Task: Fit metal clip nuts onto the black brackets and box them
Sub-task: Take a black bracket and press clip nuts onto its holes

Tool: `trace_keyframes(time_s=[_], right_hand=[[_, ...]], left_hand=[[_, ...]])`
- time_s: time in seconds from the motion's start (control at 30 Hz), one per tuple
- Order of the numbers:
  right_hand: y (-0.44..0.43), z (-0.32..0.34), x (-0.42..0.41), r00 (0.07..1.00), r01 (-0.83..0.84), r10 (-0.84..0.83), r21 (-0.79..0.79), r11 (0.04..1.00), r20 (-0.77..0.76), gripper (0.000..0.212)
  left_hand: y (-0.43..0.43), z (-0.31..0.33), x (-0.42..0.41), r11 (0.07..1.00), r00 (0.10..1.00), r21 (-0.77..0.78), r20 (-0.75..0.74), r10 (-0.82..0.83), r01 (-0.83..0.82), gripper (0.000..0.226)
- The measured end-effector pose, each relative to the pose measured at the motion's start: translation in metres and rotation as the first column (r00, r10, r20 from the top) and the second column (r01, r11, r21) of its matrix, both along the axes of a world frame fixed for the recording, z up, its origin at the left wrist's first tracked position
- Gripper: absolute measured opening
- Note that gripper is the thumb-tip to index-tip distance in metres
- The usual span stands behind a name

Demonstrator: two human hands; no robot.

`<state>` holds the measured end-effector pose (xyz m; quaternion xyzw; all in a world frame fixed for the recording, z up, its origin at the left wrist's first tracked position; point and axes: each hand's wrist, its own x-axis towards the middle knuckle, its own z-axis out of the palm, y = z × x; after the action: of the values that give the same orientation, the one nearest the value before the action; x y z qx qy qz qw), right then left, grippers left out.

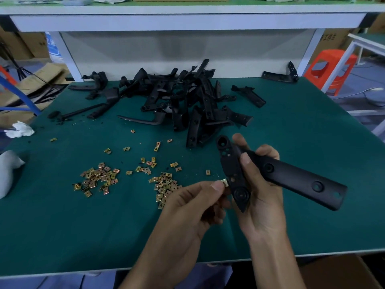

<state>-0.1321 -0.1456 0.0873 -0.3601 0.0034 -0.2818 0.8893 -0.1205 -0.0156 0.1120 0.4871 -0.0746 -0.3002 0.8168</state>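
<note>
- Over the worktop's [302,226] near edge, right hand [262,201] grips a black bracket [291,176], fingers curled round it.
- Beside it, left hand [187,209] pinches one clip nut [224,182], thumb and forefinger clamped, against the bracket's edge.
- Mid-worktop, loose clip nuts [98,178]; bracket pile [187,101] toward far edge.

A black plastic bracket [291,178], T-shaped, its long flat arm pierced by round holes, is held tilted above the green bench [302,132] in the right hand [262,197], the long arm pointing right. A brass-coloured clip nut [224,182], pinched in the left hand [187,207], touches the edge of the bracket's short crosspiece. Behind, a tangled heap of black brackets [187,101] lies at the back of the bench, with loose clip nuts [98,178] scattered in two clusters before it.
</note>
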Motion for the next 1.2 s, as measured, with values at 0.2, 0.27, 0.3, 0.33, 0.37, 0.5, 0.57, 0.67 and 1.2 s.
trace_keyframes(time_s=[0.2, 0.27, 0.3, 0.33, 0.37, 0.5, 0.57, 0.67, 1.2], right_hand=[[0.001, -0.003, 0.0, 1.0, 0.01, -0.009, -0.047, 0.999, 0.016, 0.025], [0.0, -0.003, -0.002, 0.999, 0.038, -0.037, -0.1, 0.994, 0.011, 0.026], [0.0, -0.003, -0.003, 0.999, 0.043, -0.043, -0.131, 0.99, 0.004, 0.026], [0.0, -0.005, -0.004, 0.999, 0.038, -0.039, -0.155, 0.987, -0.005, 0.027], [-0.001, -0.007, -0.006, 0.999, 0.034, -0.038, -0.175, 0.984, -0.019, 0.027], [-0.007, -0.015, -0.011, 0.991, 0.076, -0.096, -0.198, 0.977, -0.093, 0.022], [-0.014, -0.022, -0.013, 0.972, 0.095, -0.138, -0.22, 0.971, -0.189, 0.021], [-0.029, -0.039, -0.018, 0.907, 0.081, -0.167, -0.229, 0.97, -0.386, 0.023], [-0.051, -0.066, 0.006, 0.929, 0.072, -0.012, 0.151, 0.986, -0.37, 0.022]], left_hand=[[-0.003, -0.003, -0.001, 0.999, 0.999, -0.023, -0.023, 0.022, -0.022, 0.018], [-0.004, -0.005, -0.001, 1.0, 1.0, -0.016, 0.007, 0.004, -0.004, 0.019], [-0.004, -0.007, -0.001, 1.0, 1.0, -0.012, 0.015, -0.006, 0.006, 0.019], [-0.004, -0.008, -0.001, 1.0, 1.0, -0.005, 0.018, -0.015, 0.016, 0.018], [-0.004, -0.01, 0.001, 1.0, 0.999, 0.005, 0.022, -0.031, 0.031, 0.017], [-0.008, -0.016, 0.006, 0.989, 0.983, 0.059, 0.115, -0.143, 0.137, 0.02], [-0.014, -0.024, 0.011, 0.98, 0.96, 0.143, 0.223, -0.169, 0.14, 0.025], [-0.021, -0.046, 0.025, 0.899, 0.881, 0.429, 0.387, -0.274, 0.091, 0.038], [-0.043, -0.089, 0.107, 0.675, 0.811, 0.684, 0.543, -0.217, -0.277, 0.013]])
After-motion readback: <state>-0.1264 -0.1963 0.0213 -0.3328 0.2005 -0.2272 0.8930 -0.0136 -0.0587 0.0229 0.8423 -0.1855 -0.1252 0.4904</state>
